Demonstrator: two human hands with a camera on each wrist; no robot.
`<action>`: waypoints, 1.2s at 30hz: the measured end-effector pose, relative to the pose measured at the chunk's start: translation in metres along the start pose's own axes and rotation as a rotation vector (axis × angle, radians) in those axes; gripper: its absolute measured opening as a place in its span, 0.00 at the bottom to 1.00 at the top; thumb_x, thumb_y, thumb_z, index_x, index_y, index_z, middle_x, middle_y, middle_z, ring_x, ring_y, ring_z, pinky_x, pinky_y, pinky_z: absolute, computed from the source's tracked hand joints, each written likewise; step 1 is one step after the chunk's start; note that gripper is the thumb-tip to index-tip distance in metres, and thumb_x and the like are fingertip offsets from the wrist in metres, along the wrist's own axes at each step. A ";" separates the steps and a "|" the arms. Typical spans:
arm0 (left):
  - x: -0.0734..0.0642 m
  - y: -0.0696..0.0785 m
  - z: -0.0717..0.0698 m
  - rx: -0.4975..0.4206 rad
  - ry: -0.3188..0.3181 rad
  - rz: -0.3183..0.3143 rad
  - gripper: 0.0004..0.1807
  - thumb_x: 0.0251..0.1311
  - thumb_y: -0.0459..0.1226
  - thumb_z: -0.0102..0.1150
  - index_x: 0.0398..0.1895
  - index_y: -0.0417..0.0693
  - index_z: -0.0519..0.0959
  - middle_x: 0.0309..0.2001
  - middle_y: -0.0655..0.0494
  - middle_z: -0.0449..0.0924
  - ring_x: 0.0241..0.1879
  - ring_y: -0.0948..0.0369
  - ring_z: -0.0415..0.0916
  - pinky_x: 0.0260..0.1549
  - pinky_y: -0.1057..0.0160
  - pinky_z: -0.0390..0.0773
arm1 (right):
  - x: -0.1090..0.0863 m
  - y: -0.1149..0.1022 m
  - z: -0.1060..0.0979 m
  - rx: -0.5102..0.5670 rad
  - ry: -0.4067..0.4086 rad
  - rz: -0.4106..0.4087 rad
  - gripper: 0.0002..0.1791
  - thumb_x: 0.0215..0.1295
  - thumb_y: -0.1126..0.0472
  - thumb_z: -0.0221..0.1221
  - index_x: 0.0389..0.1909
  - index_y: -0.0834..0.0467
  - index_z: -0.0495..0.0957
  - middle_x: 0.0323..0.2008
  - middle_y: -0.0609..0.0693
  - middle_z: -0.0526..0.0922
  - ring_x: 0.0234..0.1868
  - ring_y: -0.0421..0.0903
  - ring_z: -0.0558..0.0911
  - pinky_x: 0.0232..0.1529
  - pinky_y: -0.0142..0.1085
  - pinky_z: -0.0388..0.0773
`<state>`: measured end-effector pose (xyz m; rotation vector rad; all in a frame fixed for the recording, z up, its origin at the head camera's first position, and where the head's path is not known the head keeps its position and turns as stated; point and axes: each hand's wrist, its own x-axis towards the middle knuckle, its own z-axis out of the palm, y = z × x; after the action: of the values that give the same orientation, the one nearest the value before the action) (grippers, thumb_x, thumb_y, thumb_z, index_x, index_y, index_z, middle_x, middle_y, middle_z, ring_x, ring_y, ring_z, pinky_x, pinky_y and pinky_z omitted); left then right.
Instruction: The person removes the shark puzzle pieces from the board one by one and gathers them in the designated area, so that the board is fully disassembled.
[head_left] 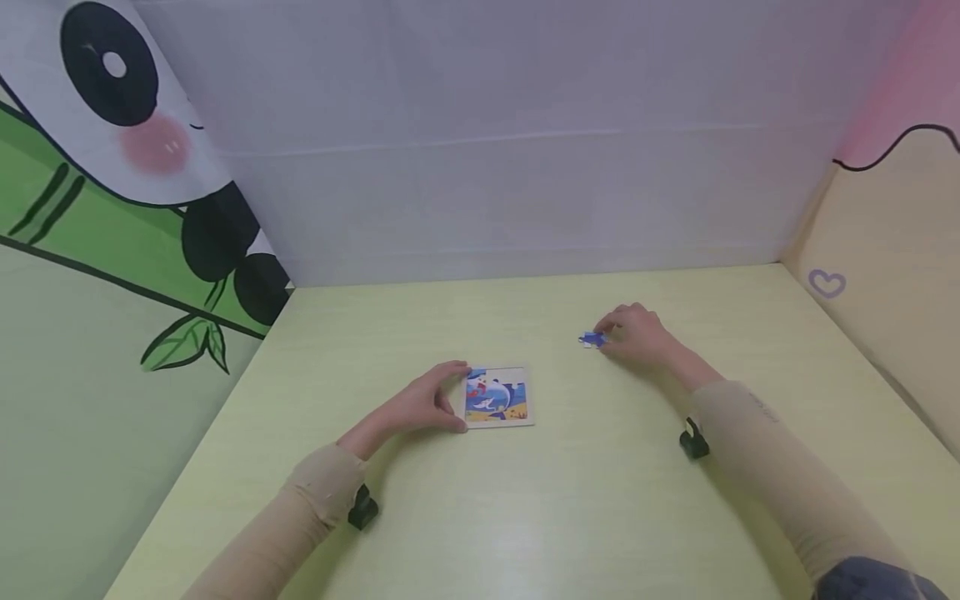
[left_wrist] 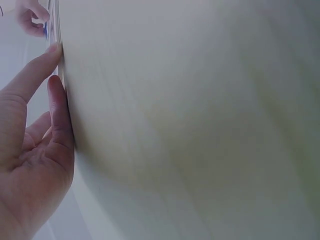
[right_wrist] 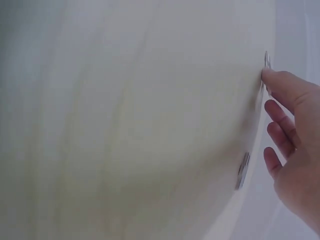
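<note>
A small square jigsaw tray [head_left: 501, 424] with a pale rim lies flat on the table, showing a blue dolphin picture with a pale patch at its upper right. My left hand [head_left: 423, 402] holds its left side, thumb at the lower corner and index finger at the upper one. Farther back to the right, my right hand [head_left: 637, 337] pinches a blue and white puzzle piece [head_left: 590, 339] at or near the tabletop. In the right wrist view, thumb and fingertip meet at that piece, partly hidden. Another thin flat thing [right_wrist: 242, 171], seen edge-on, lies apart from the fingers; its kind is unclear.
The pale table [head_left: 480, 517] meets a plain light wall [head_left: 510, 200] at the back. A panda-and-bamboo panel [head_left: 112, 208] rises on the left and a beige panel [head_left: 892, 275] on the right. Small black devices [head_left: 694, 440] sit under both wrists.
</note>
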<state>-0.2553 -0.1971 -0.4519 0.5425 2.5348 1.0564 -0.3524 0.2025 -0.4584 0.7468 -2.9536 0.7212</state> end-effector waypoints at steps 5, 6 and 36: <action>-0.001 0.000 -0.001 -0.002 0.006 0.002 0.52 0.47 0.37 0.77 0.76 0.48 0.57 0.80 0.48 0.47 0.32 0.64 0.79 0.36 0.67 0.79 | -0.007 0.008 -0.012 0.035 -0.052 0.019 0.18 0.62 0.57 0.65 0.53 0.54 0.82 0.57 0.59 0.80 0.61 0.65 0.69 0.60 0.69 0.58; -0.001 0.001 -0.001 -0.002 0.006 0.004 0.52 0.47 0.37 0.77 0.76 0.48 0.57 0.80 0.47 0.47 0.32 0.64 0.79 0.36 0.67 0.79 | -0.009 0.009 -0.014 0.042 -0.058 0.022 0.18 0.62 0.57 0.65 0.53 0.53 0.82 0.58 0.59 0.79 0.62 0.65 0.69 0.61 0.70 0.57; -0.005 0.000 -0.002 0.007 0.009 -0.013 0.52 0.48 0.37 0.76 0.76 0.49 0.58 0.79 0.47 0.50 0.32 0.64 0.78 0.35 0.67 0.78 | -0.025 0.022 -0.025 0.169 -0.107 0.048 0.20 0.63 0.58 0.65 0.55 0.58 0.81 0.61 0.65 0.74 0.65 0.67 0.69 0.66 0.66 0.58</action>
<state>-0.2519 -0.2007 -0.4504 0.5241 2.5474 1.0487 -0.3428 0.2412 -0.4486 0.7489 -3.0442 0.9743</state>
